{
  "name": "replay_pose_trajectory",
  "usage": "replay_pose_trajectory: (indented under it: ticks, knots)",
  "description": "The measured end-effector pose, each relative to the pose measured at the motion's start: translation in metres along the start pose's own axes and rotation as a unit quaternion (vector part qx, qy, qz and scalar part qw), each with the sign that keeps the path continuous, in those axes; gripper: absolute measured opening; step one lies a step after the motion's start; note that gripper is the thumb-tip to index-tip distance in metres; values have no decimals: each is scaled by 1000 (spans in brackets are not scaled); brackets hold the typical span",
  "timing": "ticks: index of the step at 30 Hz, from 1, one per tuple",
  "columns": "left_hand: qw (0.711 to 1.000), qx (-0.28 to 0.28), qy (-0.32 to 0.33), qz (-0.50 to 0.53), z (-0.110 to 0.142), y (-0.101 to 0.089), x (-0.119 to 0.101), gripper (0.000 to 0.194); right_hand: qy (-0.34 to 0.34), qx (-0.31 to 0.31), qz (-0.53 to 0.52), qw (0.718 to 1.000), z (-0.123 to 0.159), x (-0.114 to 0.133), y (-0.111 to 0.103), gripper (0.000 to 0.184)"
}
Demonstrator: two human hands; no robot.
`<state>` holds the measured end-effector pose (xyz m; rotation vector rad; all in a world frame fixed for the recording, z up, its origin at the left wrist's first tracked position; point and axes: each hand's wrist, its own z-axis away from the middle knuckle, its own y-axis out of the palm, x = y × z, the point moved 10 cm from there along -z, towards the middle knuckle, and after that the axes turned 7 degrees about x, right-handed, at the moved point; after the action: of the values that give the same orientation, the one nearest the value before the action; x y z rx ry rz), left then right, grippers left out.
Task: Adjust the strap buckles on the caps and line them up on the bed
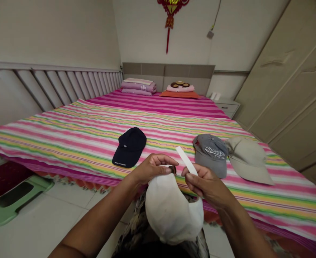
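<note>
A white baseball cap (171, 211) hangs between my hands above my lap, its rear opening toward the bed. My left hand (158, 165) pinches the buckle end, where a small dark metal buckle (173, 170) shows at the fingertips. In my right hand (202, 179), thumb and fingers hold the cap's white strap (186, 159), whose free end sticks up to the left. Strap and buckle are apart. On the bed beyond lie a navy cap (131, 145) to the left, and a grey cap (210, 154) and a beige cap (248, 159) to the right, touching each other.
The caps lie on a bed with a striped sheet (168, 125). Folded purple bedding (138, 87) and an orange pillow (179, 94) sit by the headboard (149, 70). A green stool (20, 200) stands on the floor at left, and a wardrobe (289, 89) rises at right.
</note>
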<state>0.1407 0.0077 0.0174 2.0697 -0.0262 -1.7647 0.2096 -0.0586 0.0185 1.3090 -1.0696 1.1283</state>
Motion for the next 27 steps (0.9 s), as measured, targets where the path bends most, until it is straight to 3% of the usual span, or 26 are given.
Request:
replay_pose_trajectory:
  ticks: [4, 8, 12, 16, 21, 27]
  knots:
    - [1000, -4, -4, -17, -4, 7, 1, 38, 14, -24, 15, 999, -7, -6, 3, 35]
    - [994, -31, 13, -107, -6, 9, -5, 31, 15, -50, 14, 999, -9, -13, 0, 34]
    - [989, 9, 44, -140, -6, 19, -12, 30, 18, -64, -20, 998, -8, -15, 0, 31]
    - [985, -39, 71, -150, -3, 10, -17, 27, -9, -47, -52, 998, -9, -12, 4, 28]
    - [997, -66, 43, -26, -1, 0, -6, 29, -39, -98, -42, 994, -1, 2, -10, 29]
    - [988, -92, 65, 107, -1, -14, -7, 30, 4, -101, -15, 995, 6, 8, -13, 29]
